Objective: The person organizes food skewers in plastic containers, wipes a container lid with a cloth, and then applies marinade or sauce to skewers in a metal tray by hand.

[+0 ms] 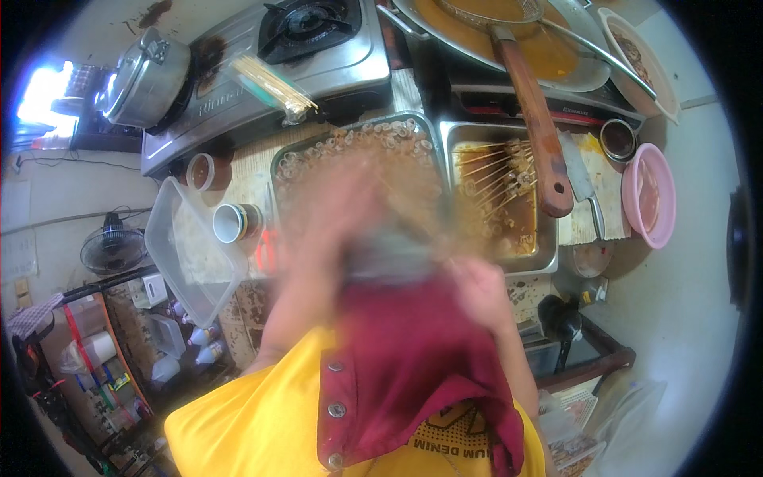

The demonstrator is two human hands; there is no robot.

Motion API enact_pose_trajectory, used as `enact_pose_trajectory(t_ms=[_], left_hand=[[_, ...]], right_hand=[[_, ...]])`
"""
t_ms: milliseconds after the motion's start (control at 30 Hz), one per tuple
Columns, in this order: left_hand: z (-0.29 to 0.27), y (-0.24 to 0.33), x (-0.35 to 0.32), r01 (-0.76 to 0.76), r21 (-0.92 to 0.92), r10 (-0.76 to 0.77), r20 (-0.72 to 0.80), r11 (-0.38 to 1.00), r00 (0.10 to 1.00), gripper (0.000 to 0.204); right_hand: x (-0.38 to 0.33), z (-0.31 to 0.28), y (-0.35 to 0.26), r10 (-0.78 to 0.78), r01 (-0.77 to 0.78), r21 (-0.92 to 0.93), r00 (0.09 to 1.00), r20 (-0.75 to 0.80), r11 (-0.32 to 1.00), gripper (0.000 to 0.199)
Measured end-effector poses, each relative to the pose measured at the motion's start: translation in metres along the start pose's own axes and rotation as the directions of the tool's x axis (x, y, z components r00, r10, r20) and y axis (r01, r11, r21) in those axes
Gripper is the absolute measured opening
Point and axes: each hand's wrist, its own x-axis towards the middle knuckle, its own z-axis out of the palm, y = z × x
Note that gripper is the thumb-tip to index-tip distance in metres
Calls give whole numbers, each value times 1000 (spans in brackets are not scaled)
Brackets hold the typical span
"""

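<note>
My left hand (338, 199) is blurred by motion over a metal tray (273, 170) of small pale ring-shaped pieces (401, 133) in brown liquid. Lower and to the right, my right hand (479, 290) is blurred too, close to the dark red cloth (413, 342) at my front. The fingers of both are smeared, so I cannot tell what they hold. A brownish and grey smear between them hides part of the tray. On the right, a second metal tray (522, 265) holds skewers (483, 176) with bits of food in brown sauce.
A wooden-handled strainer (534, 111) rests across a wide pan (602, 78) of orange-brown liquid. The knife (586, 191) lies by a pink bowl (664, 215). Bamboo sticks (274, 83) sit on the gas stove (350, 70). A plastic tub (179, 246) and cup (230, 222) stand left.
</note>
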Motion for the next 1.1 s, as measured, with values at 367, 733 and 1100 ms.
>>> enact_pose_trajectory(t_ms=[367,733,1100], left_hand=[[5,-2,-4,-516,653,434,303,554,849,16],[21,3,4,-70,322,37,108,944,993,19],[58,24,-18,91,6,-91,87,996,992,22]], right_hand=[[1,-1,-1,26,-27,6,999,45,1000,20],[8,2,4,-11,11,36,1000,0,999,19],[8,6,10,15,-9,63,995,-100,998,20]])
